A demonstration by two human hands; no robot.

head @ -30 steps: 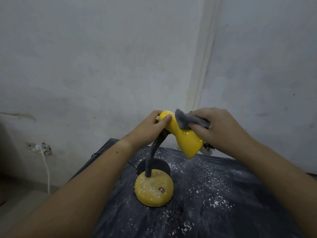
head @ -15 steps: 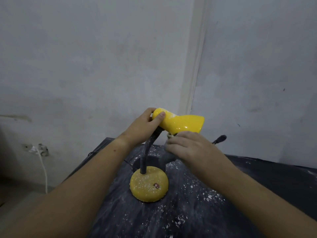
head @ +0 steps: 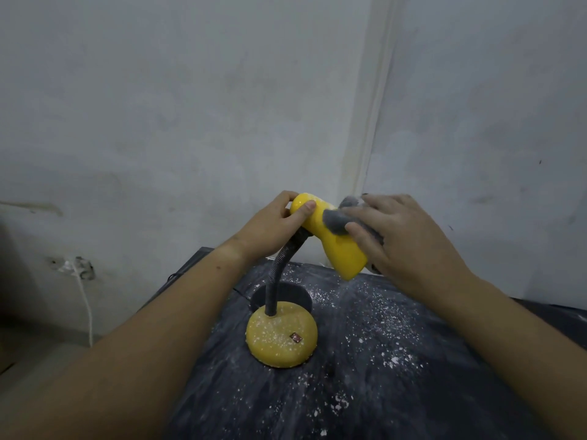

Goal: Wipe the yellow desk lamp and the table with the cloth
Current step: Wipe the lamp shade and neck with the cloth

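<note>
While its fingers bend over the top of the lamp head and its thumb closes in from the near side, the right hand (head: 403,236) grips a grey cloth (head: 336,219) and presses it against the upper middle of the shade. Part of the cloth sticks out past the fingertips on the far side; the rest is hidden under the palm. The left hand (head: 273,223) grips the narrow rear end of the same head, thumb laid across the near face and fingers curled round the back. The 2 hands are close together but not touching.

The yellow desk lamp (head: 336,249) stands toward the far left of the table, its head tilted so the wide mouth points down and to the right. A dark ribbed neck (head: 279,268) curves down from the head into the round yellow base (head: 281,338), which sits flat on the dark table (head: 397,408). White powder specks the base, and a small red mark (head: 296,337) shows on its near right side.

More white powder (head: 394,360) is scattered over the table, thickest to the right of the base.

Beyond the table, 2 pale walls meet at a corner with a light strip (head: 374,122) running up it. Low on the left wall a socket (head: 73,266) holds a white cord (head: 85,300) that hangs toward the floor.
</note>
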